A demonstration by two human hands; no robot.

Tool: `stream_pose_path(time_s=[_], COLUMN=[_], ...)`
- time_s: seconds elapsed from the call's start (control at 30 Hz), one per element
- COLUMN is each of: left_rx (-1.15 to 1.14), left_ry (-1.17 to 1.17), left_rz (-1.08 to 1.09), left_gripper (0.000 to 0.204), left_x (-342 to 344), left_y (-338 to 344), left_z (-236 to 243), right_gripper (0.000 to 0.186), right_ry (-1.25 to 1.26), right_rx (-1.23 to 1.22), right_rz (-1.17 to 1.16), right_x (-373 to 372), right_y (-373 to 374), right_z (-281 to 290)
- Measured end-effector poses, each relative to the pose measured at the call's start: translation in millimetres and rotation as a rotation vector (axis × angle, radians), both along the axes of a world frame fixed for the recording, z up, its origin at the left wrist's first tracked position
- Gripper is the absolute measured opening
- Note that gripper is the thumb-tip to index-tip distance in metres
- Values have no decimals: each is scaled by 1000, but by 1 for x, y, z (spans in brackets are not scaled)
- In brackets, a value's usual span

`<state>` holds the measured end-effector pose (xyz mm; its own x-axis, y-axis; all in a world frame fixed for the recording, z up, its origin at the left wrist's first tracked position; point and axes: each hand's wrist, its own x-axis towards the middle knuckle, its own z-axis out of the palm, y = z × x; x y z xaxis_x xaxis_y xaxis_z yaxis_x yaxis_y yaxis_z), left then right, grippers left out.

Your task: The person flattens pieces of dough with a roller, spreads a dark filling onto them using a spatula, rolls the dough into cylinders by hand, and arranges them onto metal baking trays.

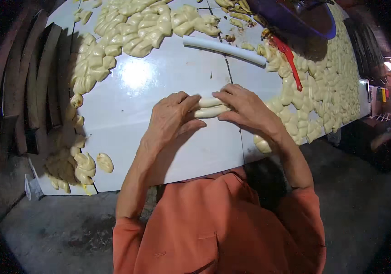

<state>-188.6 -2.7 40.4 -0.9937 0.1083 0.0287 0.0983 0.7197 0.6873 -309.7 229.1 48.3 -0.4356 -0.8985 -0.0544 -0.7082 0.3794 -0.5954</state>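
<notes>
Two short pale dough rolls (pixel 210 107) lie side by side on the white tiled worktop (pixel 168 82). My left hand (pixel 172 116) presses on their left ends with curled fingers. From the other side, my right hand (pixel 245 107) covers and pinches their right ends. Both forearms come up from the lower edge, above my orange shirt.
Heaps of shaped pale dough pieces (pixel 131 27) cover the far and left parts of the top, and more (pixel 328 86) fill the right side. A white tube-like roller (pixel 225 49), a red scraper (pixel 289 59) and a dark blue basin (pixel 296 18) lie beyond my hands. Dark curved slats (pixel 36 82) stand at left.
</notes>
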Motion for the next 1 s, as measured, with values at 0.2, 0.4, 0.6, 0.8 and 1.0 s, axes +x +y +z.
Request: stream_pose_path(time_s=[0.2, 0.4, 0.6, 0.8, 1.0], left_rx=[-127, -99, -131, -202, -8], left_ry=[20, 109, 202, 89, 30], left_rz=[30, 90, 73, 136, 153], left_gripper=[41, 25, 10, 8, 16], left_x=[8, -1, -5, 2, 42], left_y=[9, 18, 15, 35, 2], left_z=[-4, -6, -8, -11, 43], right_gripper=[37, 38, 41, 26, 20], right_ry=[-123, 140, 223, 206, -44], right_rx=[147, -72, 22, 132, -18], right_rz=[70, 23, 4, -120, -66], right_x=[-3, 5, 9, 34, 32], right_y=[3, 12, 9, 14, -12], right_z=[3, -3, -4, 6, 27])
